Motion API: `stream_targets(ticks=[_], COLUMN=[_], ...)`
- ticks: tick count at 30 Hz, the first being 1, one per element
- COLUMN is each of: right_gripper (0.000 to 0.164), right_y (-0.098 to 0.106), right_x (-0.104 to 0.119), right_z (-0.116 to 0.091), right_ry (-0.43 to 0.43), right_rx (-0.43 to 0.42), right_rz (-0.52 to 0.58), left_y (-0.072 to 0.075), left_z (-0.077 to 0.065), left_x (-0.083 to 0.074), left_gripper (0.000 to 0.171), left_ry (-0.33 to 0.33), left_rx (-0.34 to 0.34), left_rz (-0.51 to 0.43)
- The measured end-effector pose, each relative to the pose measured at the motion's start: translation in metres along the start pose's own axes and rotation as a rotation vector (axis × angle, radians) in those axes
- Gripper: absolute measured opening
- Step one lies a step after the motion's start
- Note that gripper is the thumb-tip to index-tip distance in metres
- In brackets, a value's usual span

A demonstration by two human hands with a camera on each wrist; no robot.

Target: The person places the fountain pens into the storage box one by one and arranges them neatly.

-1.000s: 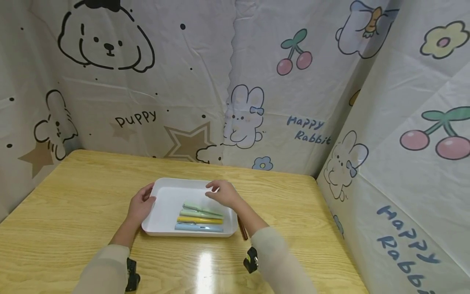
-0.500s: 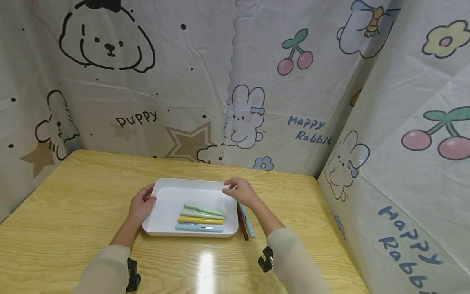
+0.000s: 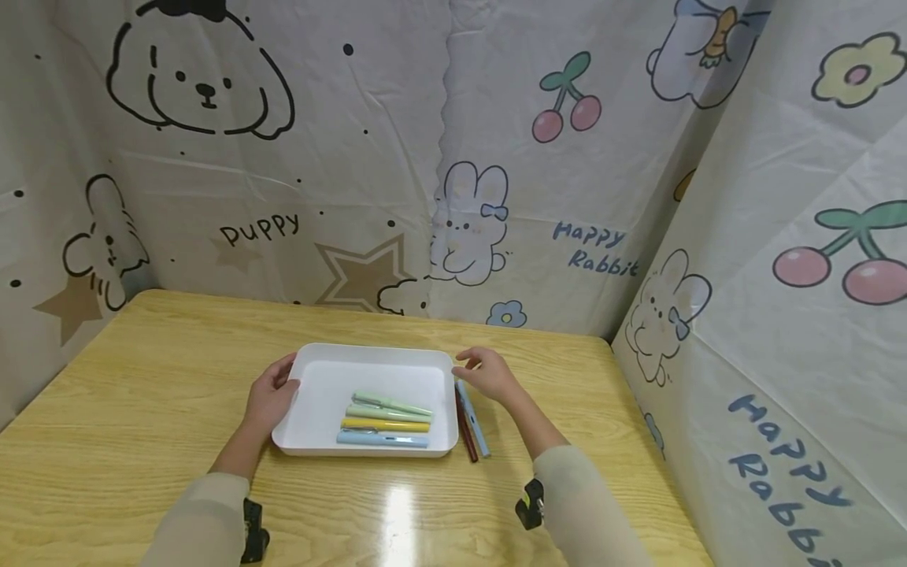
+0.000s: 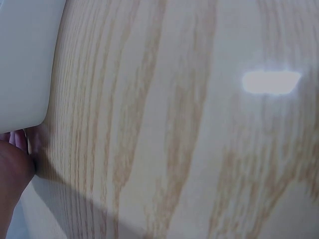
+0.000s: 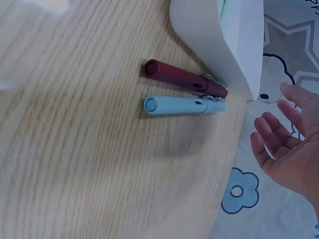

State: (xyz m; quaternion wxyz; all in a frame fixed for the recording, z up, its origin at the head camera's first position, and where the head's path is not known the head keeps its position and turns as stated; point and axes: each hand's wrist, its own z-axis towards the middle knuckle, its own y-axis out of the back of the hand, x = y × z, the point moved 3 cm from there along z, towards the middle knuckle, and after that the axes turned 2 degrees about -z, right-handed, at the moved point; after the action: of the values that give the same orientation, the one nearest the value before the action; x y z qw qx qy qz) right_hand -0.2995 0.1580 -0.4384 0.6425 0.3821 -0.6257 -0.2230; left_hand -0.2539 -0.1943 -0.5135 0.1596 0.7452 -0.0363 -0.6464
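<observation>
Head view: the left hand (image 3: pixel 272 398) holds the white tray (image 3: pixel 372 373); the right hand (image 3: pixel 490 376) (fingers loosely parted) hovers near the dark-red pen (image 3: pixel 466 428) and outer blue pen (image 3: pixel 474 420).

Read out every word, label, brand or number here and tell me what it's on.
"puppy": back cloth, left side.
"Happy Rabbit": back cloth, right side.
"Happy Rabbi": right-hand cloth, cut off by picture edge.
Back cloth, right wrist view: lettering cut off, unreadable.
Pens: any markings too small to read.
Tray: none visible.
</observation>
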Motion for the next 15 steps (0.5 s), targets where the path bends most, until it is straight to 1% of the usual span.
stream_targets(ticks=[4,11,15], right_gripper=[0.034,0.034,0.033], right_y=[0.001,0.000,-0.003], right_x=[-0.007,-0.018,-0.025], right_z=[-0.003,-0.007,-0.009], right_ry=[-0.014,-0.033,-0.023], right_rx=[-0.004,0.019,0.024], right_rz=[0.007,-0.005,-0.013], left_y=[0.001,0.001,0.000], left_z=[-0.001,-0.002,-0.001], left_x=[-0.001,-0.003,-0.002], left_gripper=[0.053,0.053,0.053], left_ry=[0.004,0.010,0.004], left_rx=[-0.001,0.004,0.005], left_rz=[0.004,-0.006,-0.013])
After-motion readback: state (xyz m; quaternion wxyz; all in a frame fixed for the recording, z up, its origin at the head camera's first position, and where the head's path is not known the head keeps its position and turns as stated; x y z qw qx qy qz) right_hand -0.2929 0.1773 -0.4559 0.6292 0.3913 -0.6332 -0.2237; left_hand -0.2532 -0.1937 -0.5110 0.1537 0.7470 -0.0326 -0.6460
